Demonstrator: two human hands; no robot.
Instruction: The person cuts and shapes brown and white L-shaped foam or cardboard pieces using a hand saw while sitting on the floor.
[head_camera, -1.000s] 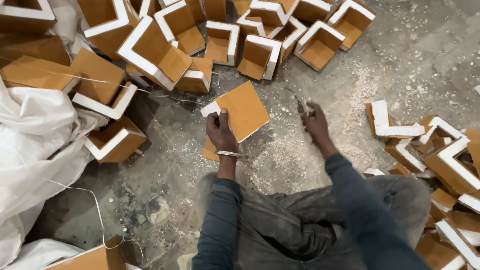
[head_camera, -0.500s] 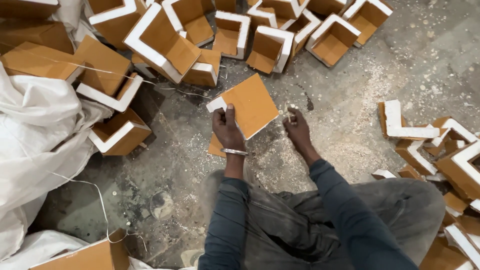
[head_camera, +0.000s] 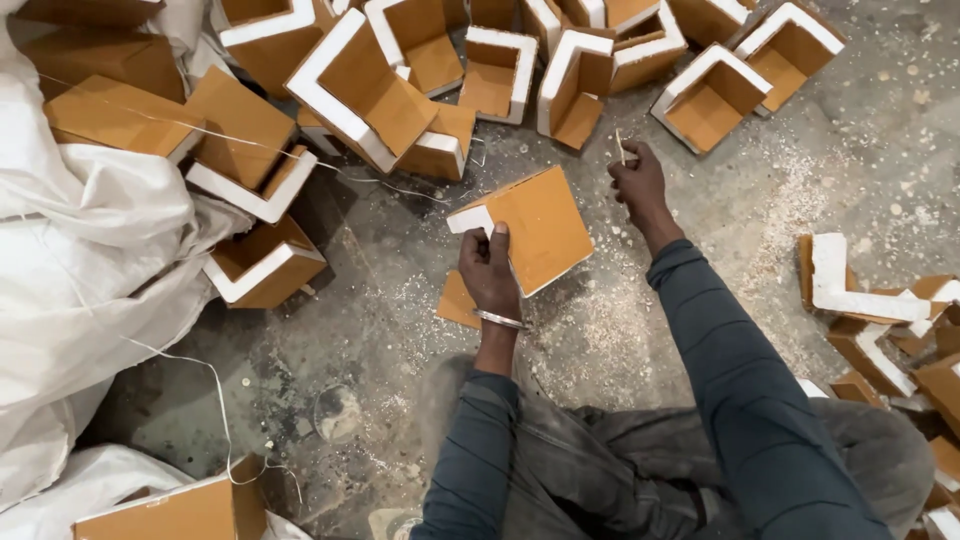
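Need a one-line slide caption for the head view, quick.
Left hand grips an orange foam-edged panel; right hand pinches a thin sliver.

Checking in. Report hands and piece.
Left hand grips orange panel. Right hand pinches thin white strip. Floor between them littered with crumbs.

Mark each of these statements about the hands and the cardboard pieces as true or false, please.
1. The left hand holds a square brown cardboard panel. True.
2. The right hand lies flat on the floor. False: it is raised and pinches a thin pale sliver.
3. A metal bangle is on the left wrist. True.
4. The white sacks lie at the right side of the picture. False: they are at the left.
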